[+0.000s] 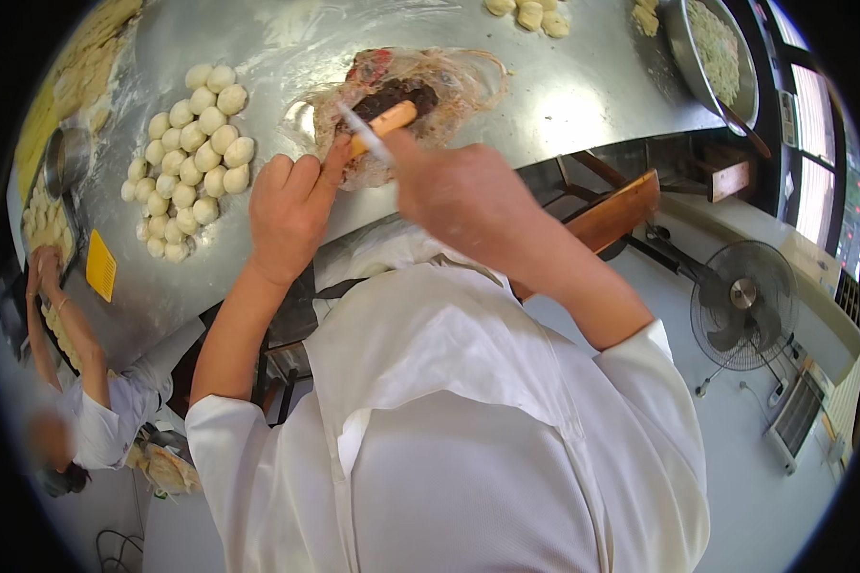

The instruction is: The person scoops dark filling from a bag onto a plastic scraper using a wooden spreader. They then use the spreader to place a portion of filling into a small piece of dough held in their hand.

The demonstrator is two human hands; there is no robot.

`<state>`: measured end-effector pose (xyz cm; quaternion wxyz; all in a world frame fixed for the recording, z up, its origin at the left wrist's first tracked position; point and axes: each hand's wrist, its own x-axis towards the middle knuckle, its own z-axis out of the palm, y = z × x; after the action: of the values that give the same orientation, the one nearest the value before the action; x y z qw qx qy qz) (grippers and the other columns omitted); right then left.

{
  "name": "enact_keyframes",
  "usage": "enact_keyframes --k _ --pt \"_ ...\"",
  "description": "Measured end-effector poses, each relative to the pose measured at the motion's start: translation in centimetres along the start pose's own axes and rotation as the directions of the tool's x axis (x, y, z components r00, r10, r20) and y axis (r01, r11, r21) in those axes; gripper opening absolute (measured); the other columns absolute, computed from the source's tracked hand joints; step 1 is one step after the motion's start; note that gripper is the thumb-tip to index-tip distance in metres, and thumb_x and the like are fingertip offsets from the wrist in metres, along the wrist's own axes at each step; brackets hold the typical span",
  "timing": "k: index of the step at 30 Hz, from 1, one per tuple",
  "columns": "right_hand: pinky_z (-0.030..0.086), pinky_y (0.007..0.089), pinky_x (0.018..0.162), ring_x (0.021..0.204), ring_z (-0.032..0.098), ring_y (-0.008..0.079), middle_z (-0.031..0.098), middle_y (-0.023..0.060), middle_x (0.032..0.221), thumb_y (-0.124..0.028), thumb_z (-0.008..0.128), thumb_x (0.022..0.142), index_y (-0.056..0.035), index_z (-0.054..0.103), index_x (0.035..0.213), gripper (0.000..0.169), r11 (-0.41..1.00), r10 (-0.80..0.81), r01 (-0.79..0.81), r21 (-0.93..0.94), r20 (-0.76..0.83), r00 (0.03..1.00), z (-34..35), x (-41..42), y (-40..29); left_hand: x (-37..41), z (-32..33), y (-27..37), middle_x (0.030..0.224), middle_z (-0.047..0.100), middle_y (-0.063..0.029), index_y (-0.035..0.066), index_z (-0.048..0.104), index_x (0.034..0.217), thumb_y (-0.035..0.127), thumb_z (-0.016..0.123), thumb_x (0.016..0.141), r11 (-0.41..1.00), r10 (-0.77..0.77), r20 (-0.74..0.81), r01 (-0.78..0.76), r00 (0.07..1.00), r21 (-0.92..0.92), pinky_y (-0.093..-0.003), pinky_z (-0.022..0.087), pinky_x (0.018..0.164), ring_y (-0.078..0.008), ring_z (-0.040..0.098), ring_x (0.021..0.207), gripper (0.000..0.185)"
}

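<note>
Over an open clear plastic bag (466, 79) of dark, paste-like filling (419, 95), my two hands come close together. The fingertips of my left hand (287, 208) pinch the near end of an orange-tan stick-shaped piece (394, 118); its exact kind is unclear. My right hand (459, 186) grips a pale, thin blade-like tool (362, 132), blurred, which crosses the piece near my left fingers. My right fist hides its handle. Left of the bag, many round dough balls (190, 161) sit in a cluster on the metal worktable (279, 43).
A yellow scraper (101, 265) and a metal container (67, 163) lie at left, where a co-worker's hands (46, 265) touch a tray of dough pieces. More dough (530, 14) is at the far edge. Right are a bowl of shredded filling (713, 54), wooden stool (616, 208) and fan (743, 301).
</note>
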<state>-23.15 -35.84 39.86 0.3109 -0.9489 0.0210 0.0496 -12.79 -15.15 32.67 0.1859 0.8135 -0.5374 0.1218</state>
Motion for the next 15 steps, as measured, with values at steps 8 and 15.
enact_keyframes --k 8,15 --pt "0.049 0.0475 0.051 0.056 0.061 0.0405 0.058 0.0177 0.059 -0.006 0.061 0.087 -0.0039 0.050 0.097 0.015 0.999 0.015 -0.017 -0.028 -0.073 0.997 -1.0 1.0 3.7 1.2 -1.7 -0.8 0.073 0.041 -0.0017 0.007 0.072 0.125 0.004 0.069 0.074 0.995 0.097 0.041 -0.098 0.994 0.020 -0.0319 0.038 0.056 -0.0183 0.042 0.068 0.051" --pt "0.051 0.0498 0.055 0.061 0.062 0.0433 0.061 0.0222 0.065 -0.011 0.061 0.091 -0.0055 0.051 0.109 0.022 0.962 0.102 -0.077 0.263 -0.085 0.991 0.3 0.1 4.3 0.2 -0.4 0.5 0.075 0.041 -0.0039 0.006 0.072 0.125 0.001 0.070 0.074 0.998 -0.055 0.008 0.055 0.998 -0.017 -0.0333 0.039 0.058 -0.0207 0.042 0.068 0.051"
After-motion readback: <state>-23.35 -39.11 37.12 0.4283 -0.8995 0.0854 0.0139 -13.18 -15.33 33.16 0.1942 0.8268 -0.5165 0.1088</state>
